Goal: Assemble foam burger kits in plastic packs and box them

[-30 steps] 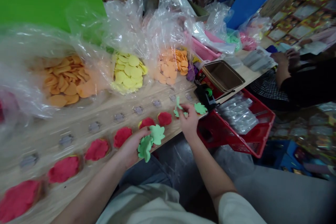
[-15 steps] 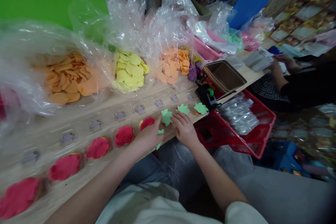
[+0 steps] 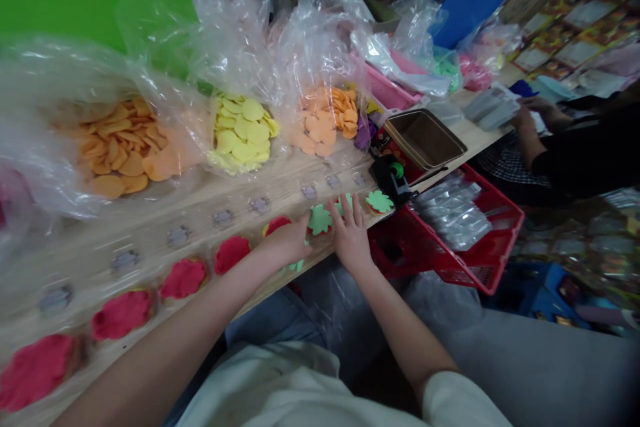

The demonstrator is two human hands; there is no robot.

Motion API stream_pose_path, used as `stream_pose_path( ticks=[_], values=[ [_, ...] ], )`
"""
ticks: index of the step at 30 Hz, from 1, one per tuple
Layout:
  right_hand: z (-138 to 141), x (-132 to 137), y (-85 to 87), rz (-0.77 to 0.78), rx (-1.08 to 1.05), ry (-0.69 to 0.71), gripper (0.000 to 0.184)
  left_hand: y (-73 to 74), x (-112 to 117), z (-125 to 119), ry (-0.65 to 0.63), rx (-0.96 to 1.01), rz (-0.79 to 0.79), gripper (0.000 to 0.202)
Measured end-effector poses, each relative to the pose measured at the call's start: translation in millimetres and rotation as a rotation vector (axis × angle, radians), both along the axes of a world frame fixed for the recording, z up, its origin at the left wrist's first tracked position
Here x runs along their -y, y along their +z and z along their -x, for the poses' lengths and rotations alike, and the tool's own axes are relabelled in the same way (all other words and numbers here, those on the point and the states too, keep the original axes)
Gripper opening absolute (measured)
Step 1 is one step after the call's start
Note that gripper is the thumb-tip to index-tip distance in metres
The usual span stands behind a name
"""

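My left hand (image 3: 285, 241) is at the table's front edge, fingers curled, with green pieces (image 3: 297, 266) showing beneath its palm. Its fingertips touch the left side of a jagged green leaf-shaped piece (image 3: 320, 219) that lies on a stack. My right hand (image 3: 353, 240) rests just right of that stack, fingers stretched and apart, partly over another green-topped stack (image 3: 345, 202). A third green-topped stack (image 3: 379, 201) sits farther right. To the left runs a row of stacks with red flower-shaped tops (image 3: 183, 278), the nearest large and blurred.
Behind are clear bags of orange discs (image 3: 123, 147), yellow discs (image 3: 245, 130) and peach pieces (image 3: 317, 130). Small grey pieces (image 3: 179, 235) line the table. A black tape dispenser (image 3: 387, 180), a brown-lined box (image 3: 425, 140) and a red crate (image 3: 493, 267) stand right; a co-worker's hands (image 3: 530, 113) hold clear packaging.
My right hand has shifted slightly right and its fingers have straightened, off the middle green piece. My left fingertips remain at that piece. The view has moved a little.
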State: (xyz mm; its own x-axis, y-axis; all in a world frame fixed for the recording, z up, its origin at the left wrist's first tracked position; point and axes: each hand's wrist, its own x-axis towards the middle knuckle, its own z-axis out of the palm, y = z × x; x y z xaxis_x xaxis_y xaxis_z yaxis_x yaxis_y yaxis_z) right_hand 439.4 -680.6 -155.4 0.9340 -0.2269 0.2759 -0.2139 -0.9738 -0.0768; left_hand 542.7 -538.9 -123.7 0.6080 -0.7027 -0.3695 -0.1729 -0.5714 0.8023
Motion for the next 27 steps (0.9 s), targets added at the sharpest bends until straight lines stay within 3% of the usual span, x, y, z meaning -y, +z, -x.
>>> stream_pose_path(
  ticks=[5,10,14,20,24,27],
  values=[
    [-7.6,-1.3,0.3,-0.003,-0.026,0.03,0.044,5.8,-18.6,31.5,-0.026,0.096,-0.034,0.075],
    [15.7,-11.9,-3.5,-0.017,0.003,0.022,0.045,1.4,-19.8,48.3,-0.144,0.128,-0.095,0.081],
    [25.0,-14.7,-4.1,-0.036,-0.021,0.027,0.047,4.2,-18.0,44.7,-0.14,0.13,-0.119,0.081],
    [-6.9,-3.2,5.2,-0.024,0.001,0.022,0.055,16.2,-13.3,23.5,-0.07,0.153,-0.119,0.077],
    [-18.1,-0.2,3.6,0.013,-0.032,0.079,0.039,14.3,0.7,13.9,-0.018,0.069,-0.118,0.075],
    [-13.6,2.4,-0.1,0.002,0.015,0.083,0.031,15.1,-3.8,8.0,-0.008,0.055,-0.067,0.066]
  ],
)
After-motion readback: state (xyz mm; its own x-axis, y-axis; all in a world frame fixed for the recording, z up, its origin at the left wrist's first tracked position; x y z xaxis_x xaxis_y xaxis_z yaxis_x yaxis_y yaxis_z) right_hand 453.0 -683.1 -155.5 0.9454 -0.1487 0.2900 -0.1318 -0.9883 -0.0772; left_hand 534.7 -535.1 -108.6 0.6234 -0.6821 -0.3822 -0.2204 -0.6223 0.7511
